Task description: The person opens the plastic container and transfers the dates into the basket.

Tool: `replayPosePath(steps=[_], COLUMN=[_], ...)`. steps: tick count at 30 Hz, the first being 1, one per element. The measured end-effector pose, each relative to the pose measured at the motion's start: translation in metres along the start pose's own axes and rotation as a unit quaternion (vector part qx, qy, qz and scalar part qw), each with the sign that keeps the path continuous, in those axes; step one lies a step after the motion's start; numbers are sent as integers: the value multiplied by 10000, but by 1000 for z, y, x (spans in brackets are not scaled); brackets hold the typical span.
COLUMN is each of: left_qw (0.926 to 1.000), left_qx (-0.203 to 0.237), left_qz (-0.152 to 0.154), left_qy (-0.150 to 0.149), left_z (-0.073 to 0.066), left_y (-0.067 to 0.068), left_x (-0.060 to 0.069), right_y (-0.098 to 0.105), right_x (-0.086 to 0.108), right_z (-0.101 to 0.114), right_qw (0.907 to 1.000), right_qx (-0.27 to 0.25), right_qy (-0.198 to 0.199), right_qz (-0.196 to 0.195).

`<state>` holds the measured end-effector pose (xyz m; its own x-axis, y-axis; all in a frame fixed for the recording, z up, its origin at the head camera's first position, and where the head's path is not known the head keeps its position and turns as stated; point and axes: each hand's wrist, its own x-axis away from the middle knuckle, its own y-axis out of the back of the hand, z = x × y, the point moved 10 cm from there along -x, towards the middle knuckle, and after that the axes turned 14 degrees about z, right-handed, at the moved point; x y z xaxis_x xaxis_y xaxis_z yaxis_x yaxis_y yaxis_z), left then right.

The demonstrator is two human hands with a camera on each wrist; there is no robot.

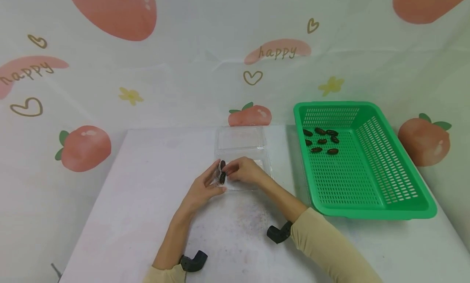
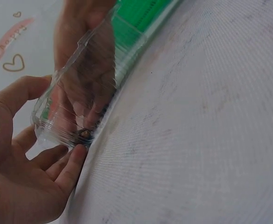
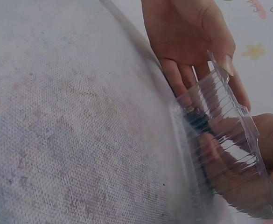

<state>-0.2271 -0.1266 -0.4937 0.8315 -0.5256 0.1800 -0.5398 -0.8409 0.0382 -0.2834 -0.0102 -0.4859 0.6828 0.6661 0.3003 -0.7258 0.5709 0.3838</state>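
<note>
A clear plastic clamshell box [image 1: 240, 189] lies on the table with its lid [image 1: 240, 138] folded back. Dark brown dates [image 1: 222, 178] sit in a row along the left inner wall. My left hand [image 1: 200, 192] holds the box's left side, thumb at the near corner and fingers along the outer wall. Inside the box, my right hand [image 1: 247, 171] has its fingers curled at the dates, pinching one against the row. Through the clear wall, the right wrist view shows its fingertips on a dark date [image 3: 199, 120]. How many dates lie there is partly hidden.
To the right stands a green perforated basket [image 1: 405, 213] with several loose dates [image 1: 332, 151] in its far left part. A white cloth with printed fruit [image 1: 86, 148] hangs behind the white table [image 1: 147, 173]. Dark wrist mounts [image 1: 193, 261] sit on both forearms.
</note>
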Motion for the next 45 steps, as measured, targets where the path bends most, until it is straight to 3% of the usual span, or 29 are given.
replayPosePath(steps=[13,36,41,45], left_qw=[9999,10000,10000,9999], left_qx=[15,-77,-54,-47], left_qz=[-15,28,22,-53], left_qy=[121,36,54,84], left_z=[-1,0,0,2], left_y=[1,-1,-1,0], left_x=[1,0,-1,0], right_y=[-1,-8,-6,0], right_x=[-6,-4,-1,4], right_z=[4,7,8,7], right_qw=[9985,9970,9967,9971], right_qx=[542,665,746,761], right_qy=[-55,148,133,35], right_qz=[17,362,289,-33])
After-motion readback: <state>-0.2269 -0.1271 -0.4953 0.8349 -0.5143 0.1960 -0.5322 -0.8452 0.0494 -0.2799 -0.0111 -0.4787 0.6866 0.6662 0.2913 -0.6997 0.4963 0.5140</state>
